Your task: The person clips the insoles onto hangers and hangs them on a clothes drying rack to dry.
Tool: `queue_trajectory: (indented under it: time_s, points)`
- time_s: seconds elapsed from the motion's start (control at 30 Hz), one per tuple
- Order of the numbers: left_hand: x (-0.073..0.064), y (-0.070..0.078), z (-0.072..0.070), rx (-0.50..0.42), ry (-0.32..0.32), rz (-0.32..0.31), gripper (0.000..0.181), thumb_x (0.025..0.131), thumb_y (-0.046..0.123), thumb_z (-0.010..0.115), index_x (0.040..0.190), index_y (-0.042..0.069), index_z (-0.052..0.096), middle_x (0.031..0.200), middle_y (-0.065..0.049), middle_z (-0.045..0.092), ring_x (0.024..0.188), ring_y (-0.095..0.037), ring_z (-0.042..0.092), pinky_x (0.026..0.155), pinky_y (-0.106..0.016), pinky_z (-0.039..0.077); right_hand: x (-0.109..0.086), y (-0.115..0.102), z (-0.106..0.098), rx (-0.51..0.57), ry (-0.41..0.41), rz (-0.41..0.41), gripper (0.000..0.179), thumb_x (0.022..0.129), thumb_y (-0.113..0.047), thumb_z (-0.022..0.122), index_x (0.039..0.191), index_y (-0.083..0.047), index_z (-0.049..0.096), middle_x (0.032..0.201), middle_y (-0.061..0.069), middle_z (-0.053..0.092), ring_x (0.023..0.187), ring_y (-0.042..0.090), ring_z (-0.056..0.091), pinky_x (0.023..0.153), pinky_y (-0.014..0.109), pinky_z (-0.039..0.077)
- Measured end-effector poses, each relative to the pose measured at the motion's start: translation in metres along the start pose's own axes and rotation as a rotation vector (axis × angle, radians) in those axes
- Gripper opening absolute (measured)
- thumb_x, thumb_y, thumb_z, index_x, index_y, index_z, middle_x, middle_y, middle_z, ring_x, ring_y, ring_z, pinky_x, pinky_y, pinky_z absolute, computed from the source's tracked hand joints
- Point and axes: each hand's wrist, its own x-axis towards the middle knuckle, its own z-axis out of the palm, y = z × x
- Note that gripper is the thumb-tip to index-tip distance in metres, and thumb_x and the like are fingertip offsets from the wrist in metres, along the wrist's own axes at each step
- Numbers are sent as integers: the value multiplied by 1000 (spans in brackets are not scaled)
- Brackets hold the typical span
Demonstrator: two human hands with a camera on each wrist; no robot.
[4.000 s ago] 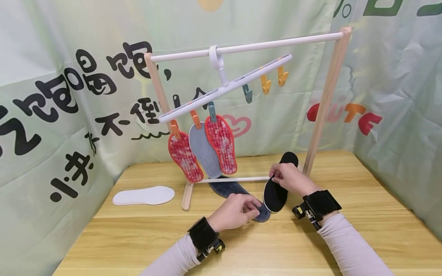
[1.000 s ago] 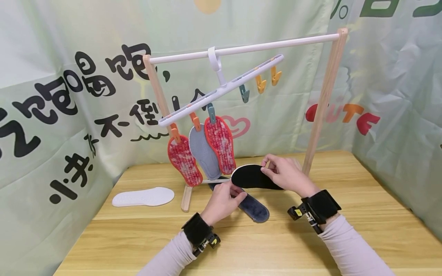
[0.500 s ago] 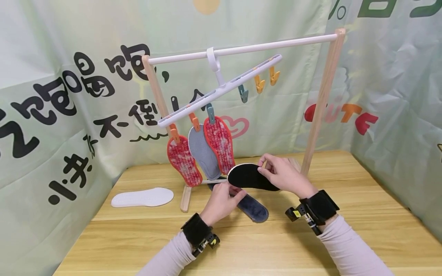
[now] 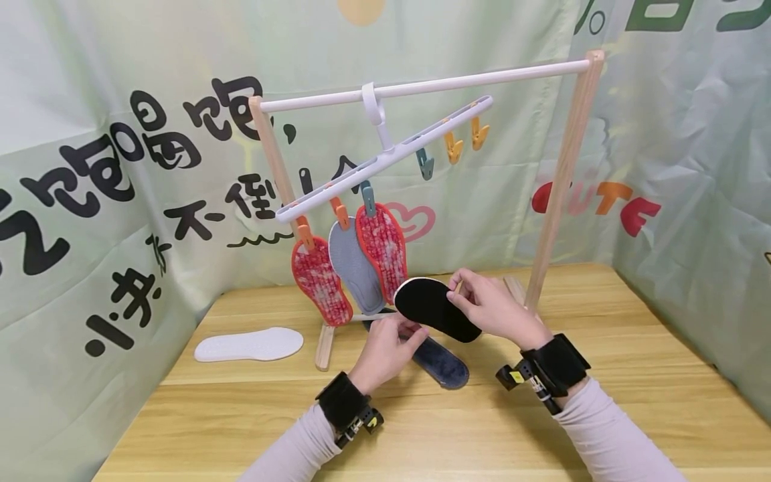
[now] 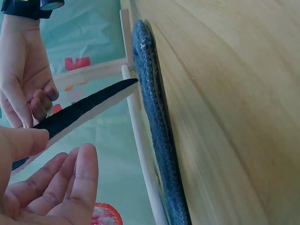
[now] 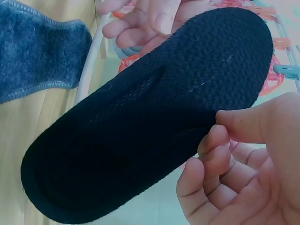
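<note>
A black insole (image 4: 435, 309) with a pale edge is held tilted above the table, pinched at one long edge between the thumb and fingers of my right hand (image 4: 490, 304). In the right wrist view its black face fills the middle. My left hand (image 4: 388, 348) is beside its near edge, thumb and fingers apart in the left wrist view; no grip on the insole shows. Beneath the left hand, a dark blue fuzzy insole (image 4: 442, 365) lies on the table, partly hidden. Two red insoles (image 4: 385, 251) and a grey insole (image 4: 355, 268) hang from clips.
The white clip hanger (image 4: 391, 155) slants down to the left from the rack's top bar (image 4: 482, 80). A teal clip (image 4: 425, 165) and two yellow clips (image 4: 453, 148) hang free. A white insole (image 4: 249, 345) lies at left on the wooden table (image 4: 229, 428).
Over the four seconds, my right hand has brought the black insole left and up, turning it. My left hand has moved left and up. Lately only the insole tilts further; the hanger tips slightly.
</note>
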Motion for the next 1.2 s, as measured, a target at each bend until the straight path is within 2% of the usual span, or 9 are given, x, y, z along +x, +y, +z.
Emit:
queue_trajectory:
  time_s: [0.2, 0.47, 0.77, 1.2]
  points:
    - [0, 0, 0, -10, 8, 19, 7, 101, 19, 76, 100, 13, 79, 91, 0, 82, 83, -11, 78, 76, -21, 56, 0, -5, 1, 6, 7, -8, 8, 106, -12, 67, 103, -10, 60, 66, -7, 57, 57, 4, 49, 58, 24, 41]
    - [0, -1, 1, -34, 34, 33, 8, 99, 19, 77, 98, 12, 81, 89, -1, 83, 81, -11, 78, 67, -16, 51, 0, -7, 2, 12, 5, -4, 8, 107, -14, 67, 104, -11, 60, 67, -8, 57, 58, 4, 49, 59, 24, 40]
    - [0, -1, -1, -15, 53, 38, 9, 99, 20, 77, 98, 12, 81, 87, -2, 83, 79, -10, 77, 65, -16, 48, -1, -9, 2, 40, -18, -4, 8, 109, -18, 65, 106, -12, 60, 67, -8, 57, 57, 4, 48, 60, 24, 40]
    - [0, 2, -5, -71, 63, 16, 15, 103, 19, 73, 95, 9, 80, 83, -2, 81, 74, -9, 75, 68, -17, 57, -2, -11, 2, 48, -20, 0, 8, 109, -18, 64, 107, -12, 60, 67, -8, 56, 57, 4, 49, 60, 25, 41]
